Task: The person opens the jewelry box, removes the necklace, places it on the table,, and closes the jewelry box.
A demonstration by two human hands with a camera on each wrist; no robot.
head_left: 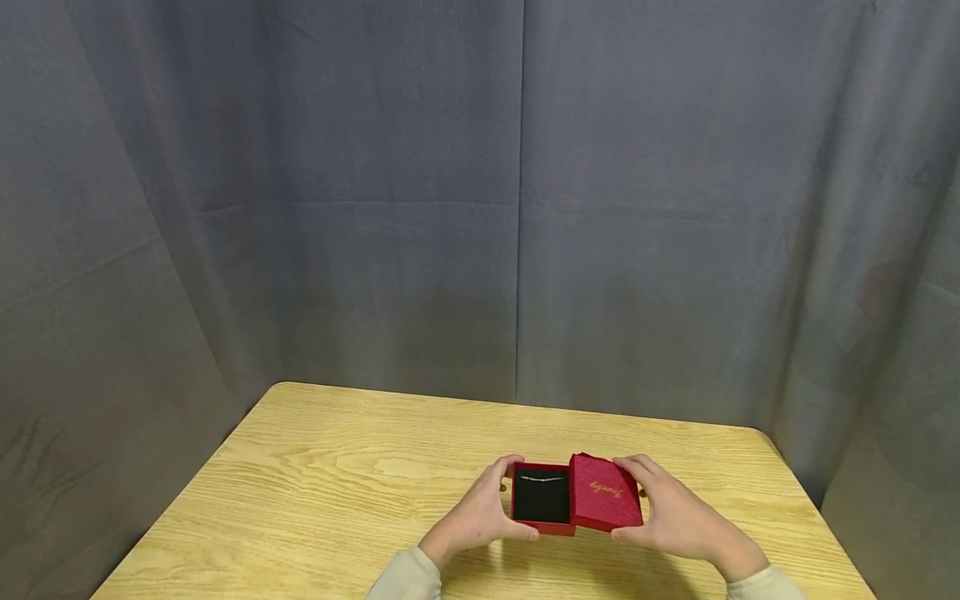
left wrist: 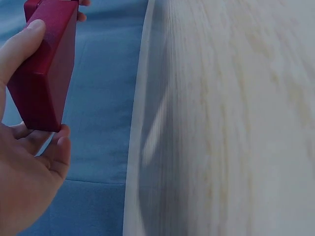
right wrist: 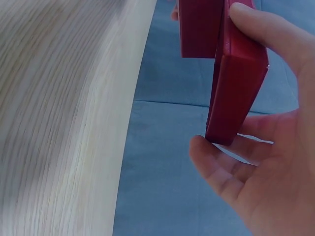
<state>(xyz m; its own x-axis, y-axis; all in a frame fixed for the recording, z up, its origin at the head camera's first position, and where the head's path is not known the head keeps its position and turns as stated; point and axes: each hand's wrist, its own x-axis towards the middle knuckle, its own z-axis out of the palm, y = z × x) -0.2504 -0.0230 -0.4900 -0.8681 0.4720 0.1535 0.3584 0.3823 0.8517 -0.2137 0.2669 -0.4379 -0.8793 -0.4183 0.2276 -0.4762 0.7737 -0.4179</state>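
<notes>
My left hand (head_left: pixel 478 510) grips the red base of a jewelry box (head_left: pixel 551 528), thumb on the near side and fingers round the far side. Inside the base lies a black pad (head_left: pixel 542 504) with a thin silvery chain (head_left: pixel 542 479) across its far part. The red lid (head_left: pixel 604 493), marked with gold lettering, is pinched by my right hand (head_left: pixel 675 510) at its right side. Lid and base are side by side, the lid tilted and overlapping the base's right edge. Both wrist views show the base (left wrist: pixel 56 69) and lid (right wrist: pixel 238 93) held above the table.
A light wood-grain table (head_left: pixel 337 483) with rounded far corners spreads under both hands. Grey curtains (head_left: pixel 397 208) hang behind it and along both sides. Shadows of the hands fall on the tabletop near its front.
</notes>
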